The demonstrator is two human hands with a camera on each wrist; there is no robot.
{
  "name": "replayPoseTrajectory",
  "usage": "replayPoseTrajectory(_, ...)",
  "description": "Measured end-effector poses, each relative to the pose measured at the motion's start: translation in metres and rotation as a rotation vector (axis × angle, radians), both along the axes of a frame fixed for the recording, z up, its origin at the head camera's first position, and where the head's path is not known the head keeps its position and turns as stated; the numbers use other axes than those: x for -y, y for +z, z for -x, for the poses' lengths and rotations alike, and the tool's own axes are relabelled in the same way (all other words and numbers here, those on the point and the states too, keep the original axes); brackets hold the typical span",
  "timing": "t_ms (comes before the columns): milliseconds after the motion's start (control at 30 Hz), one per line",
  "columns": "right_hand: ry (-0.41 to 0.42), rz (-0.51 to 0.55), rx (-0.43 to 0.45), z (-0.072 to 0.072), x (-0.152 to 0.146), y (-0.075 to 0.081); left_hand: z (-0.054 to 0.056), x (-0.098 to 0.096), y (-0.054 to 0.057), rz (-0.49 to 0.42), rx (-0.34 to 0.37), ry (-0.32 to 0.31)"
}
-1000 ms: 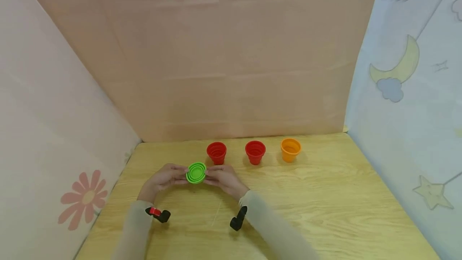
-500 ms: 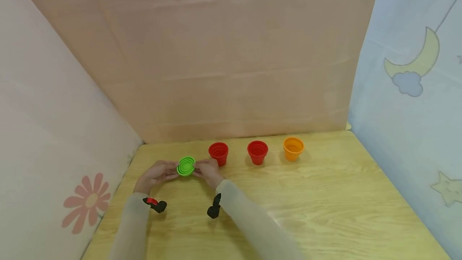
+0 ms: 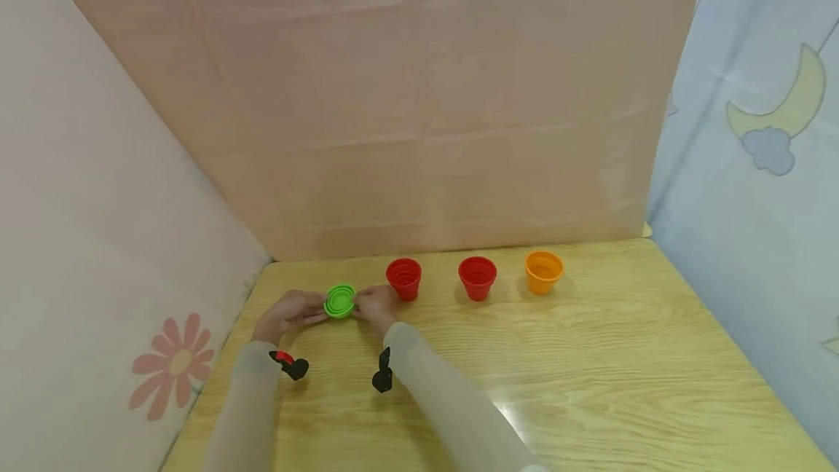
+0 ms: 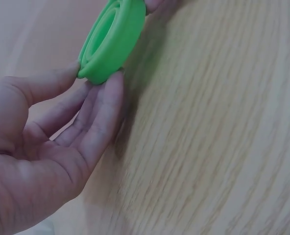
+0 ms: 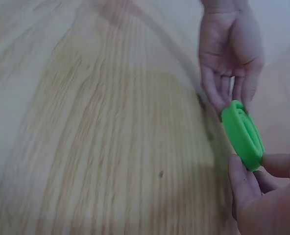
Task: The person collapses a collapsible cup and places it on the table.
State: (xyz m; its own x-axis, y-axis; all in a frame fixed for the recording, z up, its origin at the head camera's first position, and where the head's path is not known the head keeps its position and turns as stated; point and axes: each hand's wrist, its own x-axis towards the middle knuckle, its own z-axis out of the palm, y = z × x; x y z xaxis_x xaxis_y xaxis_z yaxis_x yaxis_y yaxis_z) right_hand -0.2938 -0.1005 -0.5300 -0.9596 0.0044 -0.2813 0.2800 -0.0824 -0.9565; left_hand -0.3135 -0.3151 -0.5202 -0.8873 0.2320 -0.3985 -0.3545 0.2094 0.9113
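A green collapsible cup (image 3: 340, 301), flattened into nested rings, is held between both hands at the back left of the table. My left hand (image 3: 293, 313) pinches its left rim; in the left wrist view the thumb lies on the upper edge and the fingertips (image 4: 114, 83) support it from below. On the opposite side my right hand (image 3: 376, 307) pinches the rim between thumb and fingers, as the right wrist view also shows. The cup (image 5: 243, 134) is tilted, close over the wood. Just behind the right hand stands a red cup (image 3: 403, 279), expanded and upright.
Further right along the back of the table (image 3: 590, 355) stand a second red cup (image 3: 478, 278) and an orange cup (image 3: 543, 272), both expanded. A beige backdrop (image 3: 419, 130) rises behind them, with patterned walls on the left and right.
Both hands have carried the flattened green cup left and slightly back, away from the front of the first red cup. Over the last half second they stay nearly still; the head view shifts a little.
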Motion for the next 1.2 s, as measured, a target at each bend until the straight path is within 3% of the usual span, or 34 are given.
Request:
replayPoseTrajectory(200, -0.015, -0.375, -0.163, 0.008, 0.002, -0.010, 0.001, -0.010, 0.002, 0.077, 0.007, 0.070)
replayPoseTrajectory(300, -0.014, -0.458, -0.214, 0.010, 0.002, -0.013, 0.000, -0.014, 0.005, 0.107, -0.004, 0.083)
replayPoseTrajectory(467, -0.028, -0.469, -0.197, 0.013, 0.004, -0.015, -0.002, -0.018, 0.007, 0.105, -0.029, 0.100)
replayPoseTrajectory(600, -0.051, -0.486, -0.181, 0.014, 0.006, -0.017, -0.001, -0.018, 0.004, 0.156, -0.069, 0.133)
replayPoseTrajectory(833, -0.026, -0.512, -0.218, 0.013, 0.001, -0.014, 0.002, -0.020, 0.001, 0.212, -0.084, 0.177)
replayPoseTrajectory(1033, 0.068, -0.548, -0.253, 0.007, -0.012, -0.004, -0.002, -0.019, 0.004, 0.219, -0.114, 0.124)
replayPoseTrajectory(1200, 0.116, -0.507, -0.238, 0.003, -0.019, 0.001, -0.008, -0.016, 0.014, 0.310, -0.201, 0.085)
